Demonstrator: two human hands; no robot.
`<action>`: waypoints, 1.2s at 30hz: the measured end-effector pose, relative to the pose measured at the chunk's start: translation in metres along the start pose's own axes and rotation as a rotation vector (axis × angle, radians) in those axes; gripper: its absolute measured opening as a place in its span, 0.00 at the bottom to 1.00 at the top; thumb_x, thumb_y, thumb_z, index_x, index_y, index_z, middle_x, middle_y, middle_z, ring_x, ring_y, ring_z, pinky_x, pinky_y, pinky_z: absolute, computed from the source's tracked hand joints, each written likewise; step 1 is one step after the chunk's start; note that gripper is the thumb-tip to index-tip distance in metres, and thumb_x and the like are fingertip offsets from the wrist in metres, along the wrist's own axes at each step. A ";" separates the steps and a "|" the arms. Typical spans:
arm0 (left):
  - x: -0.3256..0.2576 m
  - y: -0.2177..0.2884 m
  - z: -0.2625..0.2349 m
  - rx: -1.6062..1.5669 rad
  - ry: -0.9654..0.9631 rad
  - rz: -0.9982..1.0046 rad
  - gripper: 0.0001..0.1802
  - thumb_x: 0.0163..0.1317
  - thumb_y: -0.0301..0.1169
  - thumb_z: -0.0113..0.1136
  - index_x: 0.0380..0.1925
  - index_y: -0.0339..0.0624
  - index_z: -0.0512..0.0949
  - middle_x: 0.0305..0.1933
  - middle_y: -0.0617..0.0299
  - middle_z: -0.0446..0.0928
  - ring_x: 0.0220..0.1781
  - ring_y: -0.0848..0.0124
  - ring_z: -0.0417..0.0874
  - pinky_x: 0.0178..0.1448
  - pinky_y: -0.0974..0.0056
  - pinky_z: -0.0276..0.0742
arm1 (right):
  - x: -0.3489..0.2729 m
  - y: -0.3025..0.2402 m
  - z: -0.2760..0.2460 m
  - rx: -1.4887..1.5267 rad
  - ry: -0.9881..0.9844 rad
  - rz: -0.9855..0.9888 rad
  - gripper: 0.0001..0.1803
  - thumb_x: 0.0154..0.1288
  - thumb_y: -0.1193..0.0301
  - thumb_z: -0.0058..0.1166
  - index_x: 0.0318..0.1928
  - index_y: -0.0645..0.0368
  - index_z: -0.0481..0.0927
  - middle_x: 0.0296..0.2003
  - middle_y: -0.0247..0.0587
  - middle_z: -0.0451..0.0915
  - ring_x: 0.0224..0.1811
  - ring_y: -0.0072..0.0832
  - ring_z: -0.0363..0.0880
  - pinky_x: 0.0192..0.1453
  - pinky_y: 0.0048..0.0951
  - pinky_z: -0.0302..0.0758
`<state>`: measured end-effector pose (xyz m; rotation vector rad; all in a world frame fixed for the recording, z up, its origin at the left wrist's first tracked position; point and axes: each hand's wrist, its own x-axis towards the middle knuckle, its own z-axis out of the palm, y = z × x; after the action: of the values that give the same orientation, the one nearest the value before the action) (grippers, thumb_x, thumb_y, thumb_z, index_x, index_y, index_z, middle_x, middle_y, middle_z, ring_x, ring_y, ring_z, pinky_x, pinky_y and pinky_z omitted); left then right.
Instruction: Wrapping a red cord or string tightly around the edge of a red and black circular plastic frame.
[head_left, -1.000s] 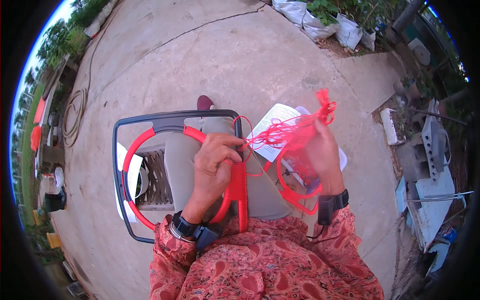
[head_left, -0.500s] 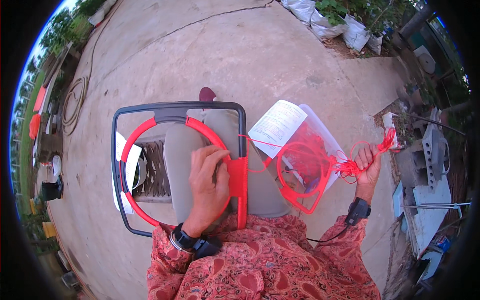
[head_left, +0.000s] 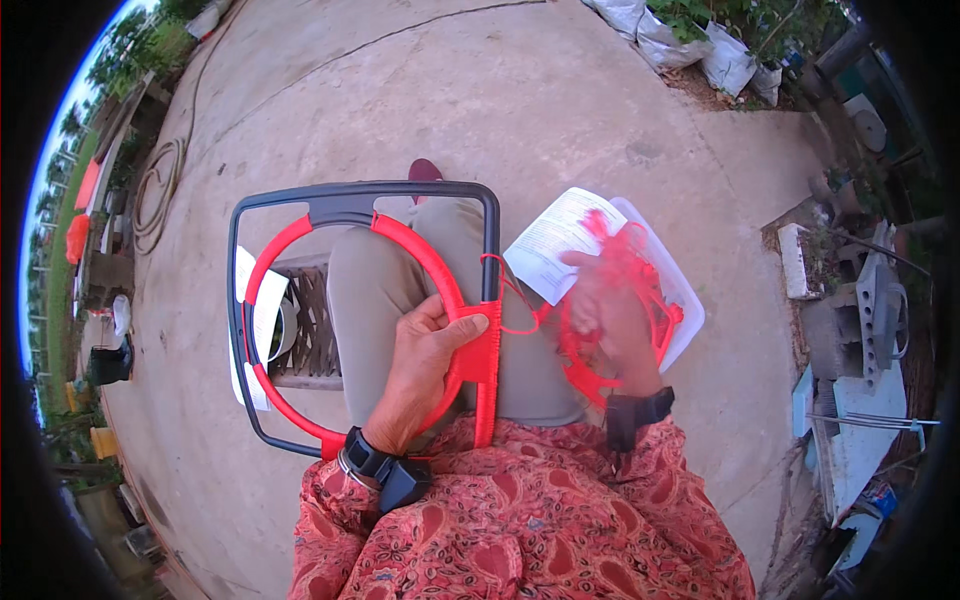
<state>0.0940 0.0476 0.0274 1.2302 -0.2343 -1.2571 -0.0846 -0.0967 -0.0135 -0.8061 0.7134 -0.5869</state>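
A black rectangular frame [head_left: 365, 190] with a ring inside lies across my lap, much of it wrapped in red cord. My left hand [head_left: 420, 365] grips it at the red-covered panel [head_left: 478, 345], thumb on top and fingers behind the ring. From the frame's right bar a loose red strand [head_left: 515, 290] runs toward my right hand [head_left: 610, 320], which is smeared by motion over the plastic box. A tangled bundle of red cord [head_left: 628, 250] moves with that hand; its fingers are not sharp. Another red-wrapped frame [head_left: 580, 378] lies partly hidden beneath it.
A clear plastic box [head_left: 685, 300] stands at my right, with a printed sheet [head_left: 550, 240] on its edge. More paper [head_left: 243, 280] lies by a slatted stand [head_left: 310, 345] at left. Concrete blocks [head_left: 835, 335] line the right side; a hose [head_left: 160, 190] coils at far left.
My right hand has swung left and inward with the red cord bundle, from out at the right to over the box. My left hand has closed on the frame's red panel.
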 end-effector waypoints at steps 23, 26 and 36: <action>-0.009 0.010 0.015 -0.129 -0.175 -0.077 0.09 0.62 0.24 0.52 0.40 0.32 0.71 0.32 0.46 0.80 0.26 0.58 0.84 0.33 0.59 0.83 | -0.040 -0.008 0.012 -0.010 -0.115 0.078 0.17 0.63 0.70 0.52 0.17 0.52 0.65 0.12 0.24 0.59 0.11 0.15 0.55 0.16 0.20 0.53; -0.010 0.011 0.016 -0.163 -0.168 -0.030 0.08 0.63 0.27 0.53 0.38 0.34 0.72 0.31 0.46 0.79 0.24 0.59 0.83 0.30 0.59 0.83 | -0.042 -0.013 0.011 -0.015 -0.167 0.072 0.18 0.64 0.70 0.50 0.17 0.52 0.64 0.11 0.25 0.59 0.11 0.15 0.55 0.15 0.20 0.53; -0.014 0.010 0.016 -0.173 -0.165 0.002 0.07 0.61 0.28 0.53 0.33 0.36 0.71 0.26 0.45 0.79 0.19 0.57 0.81 0.24 0.58 0.81 | -0.057 -0.021 0.017 0.046 -0.204 -0.036 0.18 0.64 0.71 0.48 0.16 0.52 0.62 0.10 0.26 0.58 0.10 0.16 0.56 0.14 0.21 0.54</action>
<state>0.0829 0.0483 0.0483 0.9795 -0.2406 -1.3495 -0.1114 -0.0609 0.0316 -0.8241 0.4983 -0.5427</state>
